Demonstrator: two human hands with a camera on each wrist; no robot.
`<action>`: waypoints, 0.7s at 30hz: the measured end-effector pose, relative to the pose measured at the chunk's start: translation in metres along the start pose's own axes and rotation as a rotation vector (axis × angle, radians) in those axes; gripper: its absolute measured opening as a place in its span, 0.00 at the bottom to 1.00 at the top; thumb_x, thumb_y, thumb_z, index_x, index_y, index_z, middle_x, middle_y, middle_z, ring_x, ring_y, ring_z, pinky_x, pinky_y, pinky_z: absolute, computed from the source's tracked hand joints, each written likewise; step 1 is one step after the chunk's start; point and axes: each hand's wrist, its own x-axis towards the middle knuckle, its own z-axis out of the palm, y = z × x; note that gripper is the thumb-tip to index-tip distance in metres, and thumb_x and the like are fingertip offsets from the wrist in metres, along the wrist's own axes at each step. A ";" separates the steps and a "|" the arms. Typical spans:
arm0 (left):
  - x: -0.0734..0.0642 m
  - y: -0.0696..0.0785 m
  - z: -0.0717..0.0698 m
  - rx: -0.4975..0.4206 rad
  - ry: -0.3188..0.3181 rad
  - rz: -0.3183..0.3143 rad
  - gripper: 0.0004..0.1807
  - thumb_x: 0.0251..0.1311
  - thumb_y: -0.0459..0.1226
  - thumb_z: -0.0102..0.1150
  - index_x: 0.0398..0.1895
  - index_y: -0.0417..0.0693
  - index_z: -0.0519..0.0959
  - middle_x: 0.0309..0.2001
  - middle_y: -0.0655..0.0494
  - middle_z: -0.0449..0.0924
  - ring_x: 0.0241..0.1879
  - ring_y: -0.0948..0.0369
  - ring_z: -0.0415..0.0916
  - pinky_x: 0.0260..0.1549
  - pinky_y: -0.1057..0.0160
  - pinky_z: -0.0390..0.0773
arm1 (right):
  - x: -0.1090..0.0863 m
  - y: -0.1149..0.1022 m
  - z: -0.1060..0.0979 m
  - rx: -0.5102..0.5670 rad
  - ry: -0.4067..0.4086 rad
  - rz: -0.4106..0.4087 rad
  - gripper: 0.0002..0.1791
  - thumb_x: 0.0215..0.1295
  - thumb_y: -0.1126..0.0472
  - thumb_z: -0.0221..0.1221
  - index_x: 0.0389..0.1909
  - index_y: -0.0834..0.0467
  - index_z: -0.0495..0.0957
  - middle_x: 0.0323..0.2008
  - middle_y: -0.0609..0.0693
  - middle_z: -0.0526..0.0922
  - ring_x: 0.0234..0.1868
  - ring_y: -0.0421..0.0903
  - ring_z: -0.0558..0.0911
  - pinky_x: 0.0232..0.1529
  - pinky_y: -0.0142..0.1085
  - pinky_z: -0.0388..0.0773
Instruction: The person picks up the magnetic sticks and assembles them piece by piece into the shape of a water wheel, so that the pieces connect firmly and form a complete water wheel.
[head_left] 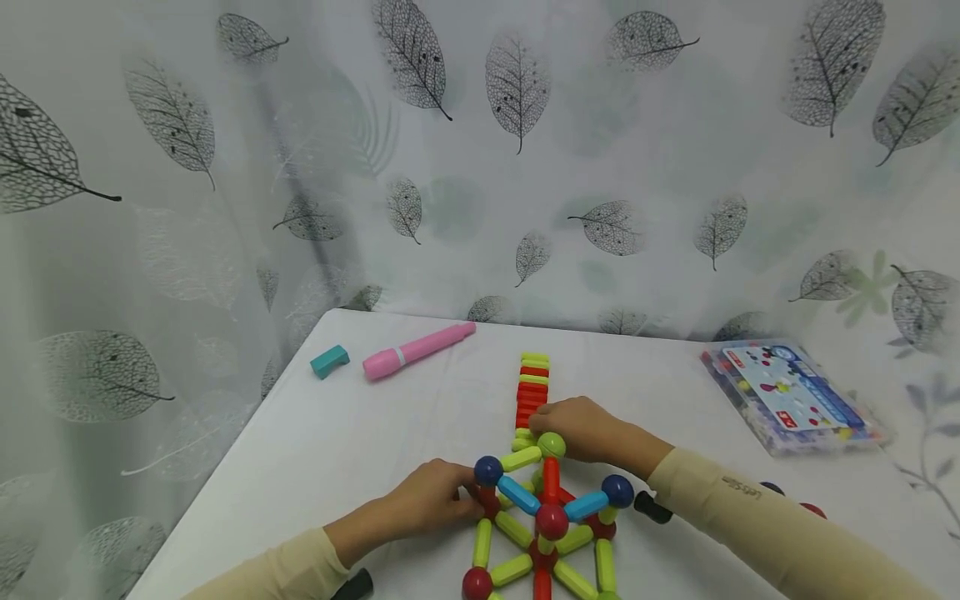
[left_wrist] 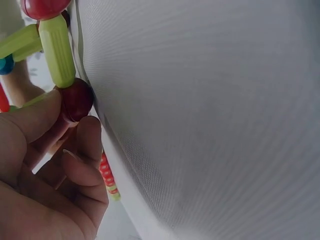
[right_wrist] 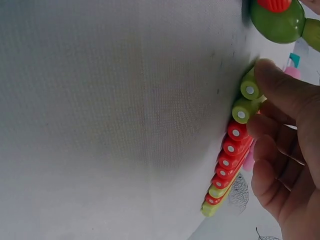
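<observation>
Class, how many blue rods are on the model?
2: one rod joins the left blue ball to the upper middle red ball; the other joins that ball to the right blue ball. More may be hidden.

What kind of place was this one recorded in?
Probably a curtained indoor corner set up for play: a leaf-print curtain behind a white table, which holds a ball-and-stick toy.

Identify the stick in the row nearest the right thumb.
The yellow-green stick at the end of the row nearest the ball structure. The right hand overlaps it with its thumb; the other sticks lie farther along.
</observation>
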 end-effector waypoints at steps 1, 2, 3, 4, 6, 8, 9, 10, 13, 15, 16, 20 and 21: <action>0.000 0.000 0.000 0.000 0.000 0.000 0.12 0.62 0.40 0.69 0.49 0.54 0.86 0.38 0.69 0.86 0.36 0.73 0.77 0.42 0.70 0.79 | 0.001 -0.001 0.001 -0.005 -0.002 0.004 0.15 0.53 0.55 0.77 0.40 0.49 0.84 0.33 0.42 0.85 0.34 0.39 0.83 0.38 0.32 0.82; 0.000 0.000 0.000 -0.001 -0.001 0.000 0.12 0.62 0.40 0.69 0.49 0.53 0.86 0.38 0.69 0.86 0.37 0.73 0.77 0.42 0.70 0.79 | 0.002 -0.002 0.001 -0.003 -0.006 0.008 0.15 0.53 0.54 0.77 0.39 0.48 0.83 0.32 0.41 0.84 0.32 0.38 0.82 0.37 0.32 0.82; 0.000 0.001 0.000 -0.001 -0.002 0.003 0.12 0.63 0.40 0.69 0.49 0.53 0.86 0.39 0.69 0.86 0.37 0.74 0.77 0.43 0.70 0.79 | 0.003 -0.003 0.001 -0.001 -0.013 0.010 0.15 0.53 0.52 0.77 0.39 0.48 0.83 0.31 0.41 0.84 0.31 0.37 0.81 0.37 0.31 0.81; 0.000 0.001 -0.001 -0.001 -0.002 0.005 0.12 0.63 0.40 0.69 0.49 0.53 0.86 0.39 0.69 0.86 0.37 0.74 0.77 0.43 0.70 0.79 | 0.004 -0.004 0.002 0.003 -0.024 0.013 0.15 0.54 0.50 0.76 0.39 0.48 0.83 0.30 0.40 0.82 0.30 0.37 0.79 0.36 0.30 0.80; 0.000 0.001 -0.001 -0.002 -0.005 0.006 0.12 0.63 0.40 0.69 0.49 0.52 0.86 0.39 0.69 0.87 0.37 0.74 0.77 0.43 0.70 0.79 | 0.005 -0.005 0.003 0.010 -0.036 0.016 0.15 0.55 0.48 0.76 0.38 0.47 0.82 0.29 0.39 0.80 0.29 0.36 0.77 0.35 0.30 0.78; 0.000 0.000 0.000 -0.007 -0.008 0.003 0.12 0.63 0.40 0.69 0.50 0.53 0.86 0.39 0.69 0.86 0.38 0.74 0.77 0.43 0.70 0.79 | 0.006 -0.007 0.003 0.013 -0.046 0.015 0.15 0.56 0.48 0.75 0.39 0.47 0.82 0.29 0.39 0.80 0.28 0.35 0.76 0.35 0.29 0.78; 0.000 0.000 0.000 -0.007 -0.009 0.003 0.12 0.63 0.40 0.69 0.50 0.53 0.86 0.39 0.69 0.86 0.38 0.74 0.77 0.43 0.70 0.79 | 0.006 -0.007 0.004 0.010 -0.048 0.014 0.15 0.56 0.48 0.75 0.39 0.47 0.82 0.30 0.39 0.80 0.28 0.36 0.76 0.35 0.30 0.78; 0.000 0.000 0.000 -0.008 -0.009 0.000 0.13 0.63 0.40 0.69 0.50 0.53 0.86 0.39 0.69 0.86 0.38 0.74 0.77 0.43 0.70 0.79 | 0.005 -0.008 0.004 0.009 -0.050 0.015 0.14 0.56 0.49 0.75 0.39 0.48 0.82 0.30 0.39 0.81 0.28 0.36 0.76 0.35 0.30 0.78; 0.001 -0.001 0.002 -0.007 -0.010 0.000 0.13 0.63 0.40 0.69 0.50 0.54 0.86 0.39 0.70 0.86 0.38 0.74 0.78 0.43 0.70 0.79 | 0.004 -0.009 0.003 0.010 -0.060 0.023 0.14 0.56 0.52 0.75 0.39 0.49 0.82 0.31 0.41 0.82 0.28 0.37 0.77 0.36 0.31 0.79; 0.001 -0.001 0.002 -0.006 -0.011 0.004 0.13 0.63 0.40 0.69 0.50 0.54 0.86 0.39 0.70 0.86 0.38 0.74 0.78 0.43 0.70 0.79 | 0.002 -0.009 0.002 0.019 -0.058 0.036 0.14 0.55 0.53 0.76 0.38 0.49 0.81 0.31 0.41 0.82 0.28 0.37 0.77 0.35 0.31 0.79; 0.000 -0.001 0.002 -0.007 -0.011 0.006 0.13 0.63 0.40 0.69 0.50 0.54 0.86 0.39 0.70 0.86 0.38 0.74 0.78 0.43 0.69 0.79 | 0.000 -0.008 0.000 0.028 -0.051 0.043 0.14 0.55 0.53 0.76 0.37 0.50 0.81 0.30 0.41 0.82 0.28 0.37 0.77 0.35 0.31 0.79; -0.001 -0.001 0.001 -0.004 -0.003 0.021 0.12 0.63 0.40 0.69 0.50 0.55 0.86 0.39 0.69 0.87 0.38 0.74 0.78 0.42 0.70 0.79 | -0.013 0.003 -0.015 0.109 0.013 0.126 0.09 0.59 0.53 0.73 0.35 0.49 0.82 0.27 0.38 0.79 0.27 0.36 0.74 0.31 0.31 0.77; -0.001 -0.002 0.001 -0.004 0.000 0.024 0.12 0.63 0.40 0.69 0.50 0.55 0.86 0.40 0.69 0.87 0.38 0.74 0.78 0.42 0.70 0.79 | -0.019 0.006 -0.021 0.153 0.036 0.159 0.08 0.60 0.53 0.71 0.34 0.49 0.82 0.26 0.38 0.78 0.27 0.36 0.73 0.30 0.31 0.76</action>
